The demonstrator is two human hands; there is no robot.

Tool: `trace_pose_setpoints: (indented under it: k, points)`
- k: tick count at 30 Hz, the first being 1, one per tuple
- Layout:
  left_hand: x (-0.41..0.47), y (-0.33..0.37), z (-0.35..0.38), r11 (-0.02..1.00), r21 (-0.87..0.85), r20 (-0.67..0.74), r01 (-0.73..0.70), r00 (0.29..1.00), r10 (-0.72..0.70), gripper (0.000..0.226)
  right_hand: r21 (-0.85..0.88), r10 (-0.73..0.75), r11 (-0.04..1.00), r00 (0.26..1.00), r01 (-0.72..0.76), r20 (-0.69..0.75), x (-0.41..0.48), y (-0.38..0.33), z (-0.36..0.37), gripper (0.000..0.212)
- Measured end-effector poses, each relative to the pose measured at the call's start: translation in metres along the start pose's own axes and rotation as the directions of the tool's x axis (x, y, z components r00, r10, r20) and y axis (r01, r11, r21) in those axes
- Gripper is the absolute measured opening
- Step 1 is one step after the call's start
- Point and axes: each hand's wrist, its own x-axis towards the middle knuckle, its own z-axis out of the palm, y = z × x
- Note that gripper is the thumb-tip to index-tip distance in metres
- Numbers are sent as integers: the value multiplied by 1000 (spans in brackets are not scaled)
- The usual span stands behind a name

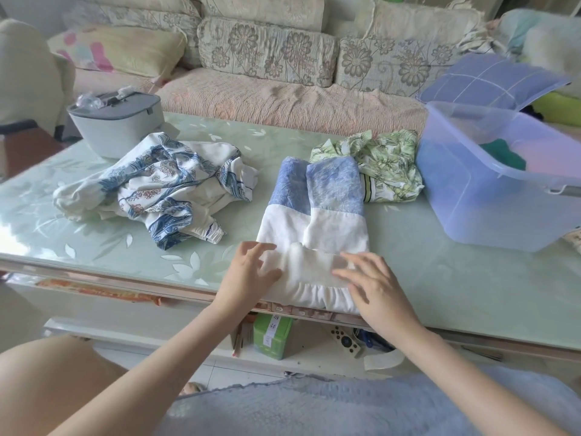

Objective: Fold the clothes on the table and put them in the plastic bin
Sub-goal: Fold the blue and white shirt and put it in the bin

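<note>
A white and blue garment (317,215) lies folded lengthwise at the table's near edge. My left hand (248,272) rests at its lower left edge with fingers spread. My right hand (374,284) lies flat on its white waistband end, fingers straight. A crumpled white garment with blue wave print (160,184) sits to the left. A green leaf-print garment (383,165) lies bunched behind the folded one. The translucent plastic bin (490,196) stands at the right with something green and pink inside.
The table (440,278) has a pale green glass top. A grey lidded case (113,124) stands at its far left corner. A sofa with floral cushions (270,48) runs behind. The bin's lid (490,80) leans behind the bin. A remote (345,339) lies on the shelf below.
</note>
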Motion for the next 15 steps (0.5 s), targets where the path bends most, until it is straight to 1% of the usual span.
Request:
trace_pose_setpoints:
  k: [2,3,4,5,6,7,8,9,10,11,12,13,15]
  points:
    - [1,-4,-2,999,-50,-45,4,999,-6,26,-14,-30,999,999,30,35,-5,3,1,29]
    - [1,-5,-3,997,-76,-63,11,998,-16,22,-24,-43,999,998,45,55,-8,4,0,28]
    - [2,-7,-4,998,-67,-92,-15,996,9,22,-35,-49,998,994,53,97,-10,5,-2,36]
    - [3,-9,-5,996,-13,-121,-91,989,89,23,-58,-74,995,986,83,149,-10,6,-5,48]
    - [4,-9,-6,978,55,-107,-202,972,207,22,-67,-87,992,975,102,205,-10,8,-9,60]
    - [4,-7,-9,946,72,-46,-315,947,319,18,-59,-99,991,959,118,264,-10,11,-12,68]
    - [3,-4,-13,926,33,79,-376,925,372,15,-44,-100,992,941,121,324,-10,14,-14,73]
    - [1,-3,-15,917,13,232,-398,894,384,28,-28,-104,992,927,123,360,-9,18,-14,76]
    - [0,-6,-15,899,39,339,-436,852,399,45,1,-107,993,924,115,366,-9,21,-13,77]
    - [0,-12,-14,864,121,387,-489,825,412,60,46,-109,994,933,99,344,-8,25,-11,75]
    - [0,-20,-14,829,188,404,-527,811,424,69,102,-102,992,942,73,320,-8,29,-8,71]
    - [0,-26,-14,816,205,399,-540,808,434,72,147,-92,988,949,49,301,-8,33,-7,67]
    - [2,-35,-15,843,117,371,-525,810,453,65,216,-99,976,961,43,258,-6,36,-5,58]
